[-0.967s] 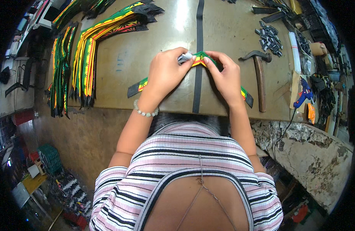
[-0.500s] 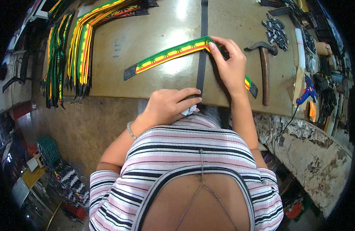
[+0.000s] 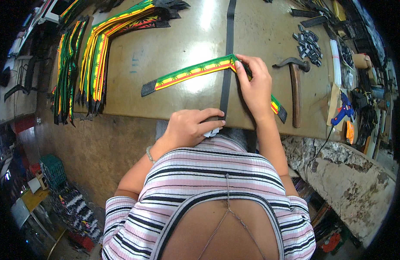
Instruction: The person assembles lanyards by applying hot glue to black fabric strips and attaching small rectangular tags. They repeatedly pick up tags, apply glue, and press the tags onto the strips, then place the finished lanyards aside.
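Note:
A patterned strap (image 3: 193, 72), banded green, yellow and red with leaf shapes and black ends, lies bent across a narrow black strap (image 3: 228, 39). My right hand (image 3: 255, 84) is closed on the patterned strap at its bend, thumb and fingers pinching it. Part of the strap passes out of sight beneath this hand, and its other black end (image 3: 281, 114) shows beyond the wrist. At the table's near edge, my left hand (image 3: 187, 126) has its fingers curled onto the near end of the black strap. Its thumb is hidden. Something small and white (image 3: 212, 132) peeks out under that hand.
Bundles of similar straps (image 3: 96, 65) hang over the table's left side (image 3: 135, 102). At right are a hammer (image 3: 296, 91), a heap of small dark pieces (image 3: 309, 45) and a blue glue gun (image 3: 344, 109) with a trailing cord.
The whole view has shifted, so the table sits slightly lower in the picture. Both hands keep their holds, and the patterned strap stays in nearly the same place on the table.

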